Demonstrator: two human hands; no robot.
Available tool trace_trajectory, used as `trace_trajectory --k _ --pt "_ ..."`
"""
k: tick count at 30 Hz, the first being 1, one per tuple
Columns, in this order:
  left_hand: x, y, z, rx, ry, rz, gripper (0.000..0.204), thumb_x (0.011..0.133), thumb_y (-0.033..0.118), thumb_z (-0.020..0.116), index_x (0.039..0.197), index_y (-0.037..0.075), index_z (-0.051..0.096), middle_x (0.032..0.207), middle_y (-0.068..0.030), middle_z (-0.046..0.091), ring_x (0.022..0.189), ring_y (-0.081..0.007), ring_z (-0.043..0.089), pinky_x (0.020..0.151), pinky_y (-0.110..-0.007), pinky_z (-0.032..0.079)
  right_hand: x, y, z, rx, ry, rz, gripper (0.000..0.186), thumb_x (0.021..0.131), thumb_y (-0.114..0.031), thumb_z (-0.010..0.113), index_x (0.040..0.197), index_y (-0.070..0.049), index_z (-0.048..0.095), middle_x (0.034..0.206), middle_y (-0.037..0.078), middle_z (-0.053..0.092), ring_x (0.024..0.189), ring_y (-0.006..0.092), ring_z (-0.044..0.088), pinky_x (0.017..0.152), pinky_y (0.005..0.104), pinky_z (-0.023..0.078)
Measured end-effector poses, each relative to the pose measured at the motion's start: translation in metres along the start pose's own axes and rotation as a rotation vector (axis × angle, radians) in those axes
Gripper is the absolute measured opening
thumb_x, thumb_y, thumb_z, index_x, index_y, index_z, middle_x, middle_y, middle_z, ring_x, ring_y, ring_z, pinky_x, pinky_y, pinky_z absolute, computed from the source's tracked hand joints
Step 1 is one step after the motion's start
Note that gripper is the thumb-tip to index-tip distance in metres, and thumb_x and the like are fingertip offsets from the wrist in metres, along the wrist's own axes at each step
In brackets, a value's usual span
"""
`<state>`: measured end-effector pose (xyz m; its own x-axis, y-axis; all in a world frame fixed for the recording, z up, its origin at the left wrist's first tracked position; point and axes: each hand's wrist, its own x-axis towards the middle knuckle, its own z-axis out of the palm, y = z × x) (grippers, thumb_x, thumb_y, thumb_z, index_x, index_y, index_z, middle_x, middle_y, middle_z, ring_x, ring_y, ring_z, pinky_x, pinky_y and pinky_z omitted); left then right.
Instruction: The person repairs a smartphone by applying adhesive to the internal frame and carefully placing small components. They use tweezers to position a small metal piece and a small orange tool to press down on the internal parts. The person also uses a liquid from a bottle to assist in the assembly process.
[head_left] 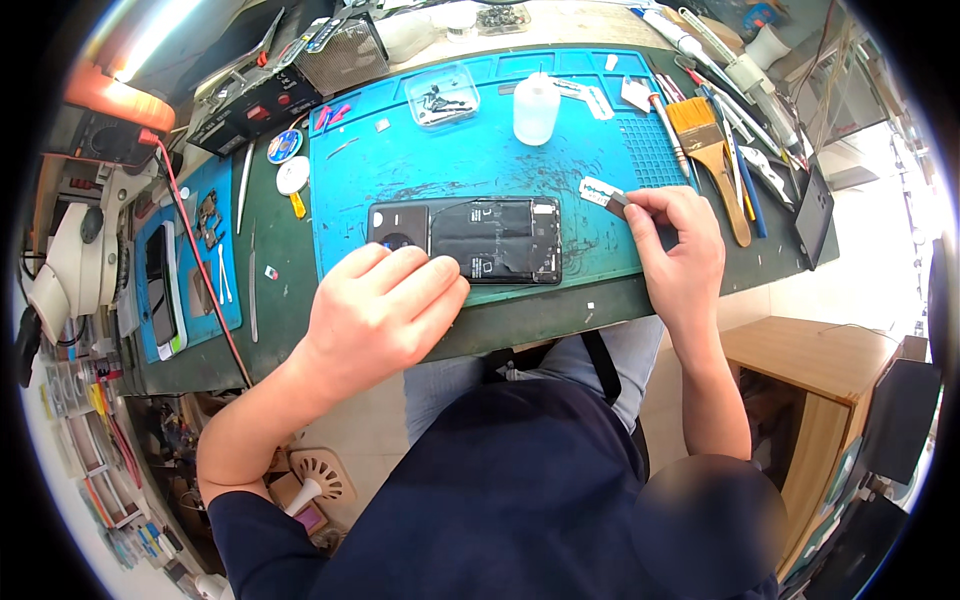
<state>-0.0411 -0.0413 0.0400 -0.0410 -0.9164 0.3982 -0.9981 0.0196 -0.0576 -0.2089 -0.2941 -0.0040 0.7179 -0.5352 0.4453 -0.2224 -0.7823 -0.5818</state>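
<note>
An opened black phone point(492, 242) lies on the blue mat point(350, 170), its battery and inner parts showing. My left hand point(385, 305) is closed over its left end, by the camera area point(396, 222); whatever the curled fingertips hold is hidden. Between the thumb and forefinger of my right hand point(672, 250) is a small dark strip point(618, 203), which overlaps a white-and-dark razor blade point(600, 191) at the right of the phone. I cannot tell whether the two pieces are joined.
A translucent bottle point(536, 115) and a parts box point(442, 98) stand behind. A brush point(700, 135) and tools lie right. A microscope point(70, 250), smaller mat point(205, 325) with another phone point(160, 280), and red cable point(208, 285) are left. A wooden cabinet point(800, 350) stands right.
</note>
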Motion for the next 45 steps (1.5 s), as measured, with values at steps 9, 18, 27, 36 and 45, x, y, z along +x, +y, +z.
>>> trace_trajectory --k 9,18,27,36,45 --pt "0.008 0.007 -0.007 0.042 -0.144 -0.058 0.020 0.072 0.008 0.076 0.091 0.006 0.068 0.093 -0.0017 0.066 0.082 -0.0161 0.067 0.065 -0.030 0.048 0.012 -0.005 0.000 -0.110 0.052 -0.077 0.036 0.087 -0.014 0.079 0.121 -0.008 0.071 0.113 0.009 0.067 0.105 0.0291 0.062 0.094 0.0406 0.047" --pt "0.017 0.007 -0.007 0.032 -0.241 -0.094 0.017 0.076 0.008 0.077 0.088 0.007 0.065 0.087 -0.0023 0.062 0.081 -0.0182 0.066 0.067 -0.032 0.051 0.078 -0.018 0.037 -0.092 -0.039 -0.362 0.072 0.085 -0.026 0.083 0.145 -0.002 0.053 0.137 0.019 0.061 0.127 0.0366 0.057 0.111 0.0458 0.044" --pt "-0.015 -0.016 0.000 -0.148 0.157 -0.167 0.022 0.074 0.004 0.079 0.094 0.006 0.072 0.093 -0.0043 0.070 0.081 -0.0214 0.069 0.067 -0.033 0.050 0.056 -0.010 0.015 -0.316 -0.107 -0.196 0.047 0.087 -0.029 0.081 0.124 -0.006 0.065 0.119 0.015 0.065 0.116 0.0351 0.060 0.102 0.0460 0.048" --pt "-0.033 -0.037 0.020 -0.193 0.338 -0.389 0.040 0.077 -0.014 0.066 0.113 0.004 0.073 0.109 -0.0113 0.072 0.096 -0.0302 0.069 0.084 -0.040 0.055 0.097 -0.010 0.044 0.110 -0.231 -0.203 0.053 0.089 -0.023 0.080 0.136 -0.006 0.062 0.126 0.016 0.071 0.121 0.0344 0.065 0.104 0.0429 0.050" --pt "-0.048 -0.051 0.024 -0.274 0.474 -0.594 0.032 0.089 -0.011 0.066 0.116 0.005 0.072 0.104 -0.0107 0.073 0.097 -0.0268 0.070 0.084 -0.037 0.055 0.040 -0.048 0.003 0.130 -0.290 -0.538 0.055 0.076 0.004 0.078 0.128 -0.010 0.070 0.115 0.012 0.064 0.103 0.0350 0.066 0.091 0.0429 0.055"
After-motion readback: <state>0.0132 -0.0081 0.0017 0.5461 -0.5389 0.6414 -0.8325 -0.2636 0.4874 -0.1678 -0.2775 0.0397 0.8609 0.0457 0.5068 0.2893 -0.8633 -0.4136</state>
